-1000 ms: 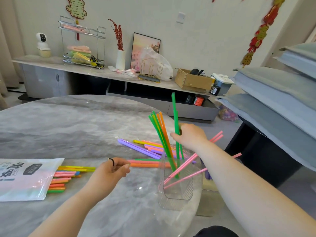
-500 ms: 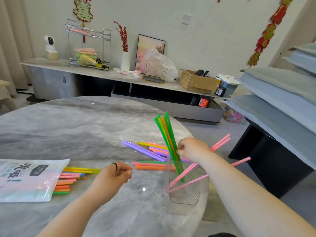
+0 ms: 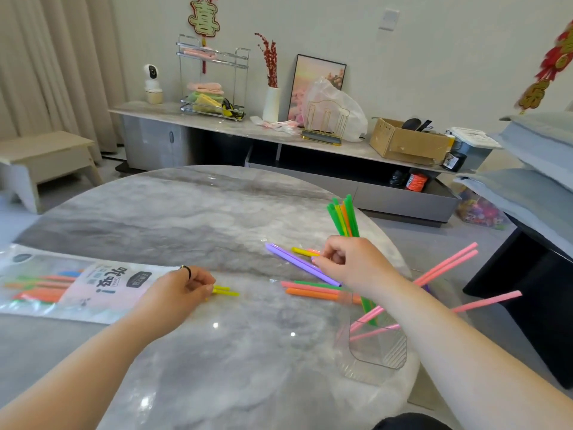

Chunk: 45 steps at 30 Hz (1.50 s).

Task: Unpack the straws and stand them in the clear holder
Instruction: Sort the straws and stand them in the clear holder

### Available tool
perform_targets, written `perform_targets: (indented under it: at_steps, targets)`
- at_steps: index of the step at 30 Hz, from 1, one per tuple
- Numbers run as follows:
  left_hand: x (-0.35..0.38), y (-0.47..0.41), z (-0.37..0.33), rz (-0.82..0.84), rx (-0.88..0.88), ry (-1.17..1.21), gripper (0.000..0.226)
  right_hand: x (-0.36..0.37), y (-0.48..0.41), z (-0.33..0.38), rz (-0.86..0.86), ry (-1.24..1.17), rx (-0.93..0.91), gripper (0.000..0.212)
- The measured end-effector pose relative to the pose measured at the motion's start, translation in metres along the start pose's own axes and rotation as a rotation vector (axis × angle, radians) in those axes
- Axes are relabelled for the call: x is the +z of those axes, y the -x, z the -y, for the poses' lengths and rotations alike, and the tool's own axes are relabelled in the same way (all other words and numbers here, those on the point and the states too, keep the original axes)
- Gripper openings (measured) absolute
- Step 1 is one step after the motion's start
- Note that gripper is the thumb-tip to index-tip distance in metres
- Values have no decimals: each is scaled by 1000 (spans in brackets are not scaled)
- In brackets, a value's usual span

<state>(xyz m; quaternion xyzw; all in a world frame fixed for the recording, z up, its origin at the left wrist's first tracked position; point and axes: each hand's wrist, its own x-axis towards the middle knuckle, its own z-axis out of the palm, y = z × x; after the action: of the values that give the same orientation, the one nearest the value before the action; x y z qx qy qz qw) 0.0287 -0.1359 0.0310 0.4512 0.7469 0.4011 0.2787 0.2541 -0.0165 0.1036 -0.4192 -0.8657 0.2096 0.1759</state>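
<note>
Gleaming marble table [image 3: 192, 212], straws [image 3: 310, 292], cluttered sideboard [image 3: 161, 141].

straw bag [image 3: 93, 283] runs off left edge; left hand [image 3: 173, 293] covers part of yellow straws [image 3: 228, 291].

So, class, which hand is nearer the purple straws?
Right. The right hand is right at the purple straws; the left hand is off to their left, on the yellow straws.

The room is bright with soft, even light, and the shadows on the marble desk [image 3: 186, 218] are faint with blurred edges. Small white glints and a pale sheen mark its polished top near the front. The wide lens bows the frame's edges, and the red hanging ornament [image 3: 555, 57] at upper right is smeared with blur.
</note>
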Motion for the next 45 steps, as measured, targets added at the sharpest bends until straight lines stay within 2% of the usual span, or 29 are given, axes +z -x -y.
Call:
perform_targets:
  at_steps: [2, 5, 6, 7, 10, 14, 17, 21, 26, 30, 36, 41, 45]
  targets:
    - [-18, 3, 15, -59, -13, -73, 26, 17, -5, 18, 76, -35, -56, 32]
    - [-32, 0, 31, -160, -64, -227, 12, 48, -16, 37, 204, -55, -95, 21]
    - [-34, -5, 36, -184, -87, -286, 15, 60, -21, 40, 249, -52, -87, 9]
    - [-36, -9, 41, -191, -105, -337, 23, 74, -26, 43, 298, -41, -78, 6]
    - [-37, -18, 54, -106, -175, -455, 43, 109, -41, 45, 435, -36, -7, 34]
    - [-32, -24, 60, 53, -212, -582, 58, 141, -68, 51, 434, -131, 86, 42]
    - [-33, -28, 61, 100, -168, -558, 59, 164, -86, 59, 441, -90, 106, 40]
    - [-38, -32, 66, 116, -166, -540, 56, 192, -103, 69, 447, 26, 97, 41]
    - [-38, -37, 69, 110, -154, -537, 50, 202, -116, 80, 467, 193, -2, 42]
    - [-36, -43, 71, 114, -145, -537, 51, 208, -119, 86, 497, 365, -65, 35]
    - [-35, -43, 73, 113, -140, -522, 55, 211, -118, 89, 512, 433, -66, 38]
    - [-33, -42, 73, 140, -175, -552, 61, 197, -115, 76, 571, 461, -63, 28]
    - [-32, -41, 71, 160, -193, -583, 63, 182, -110, 56, 601, 485, -19, 28]
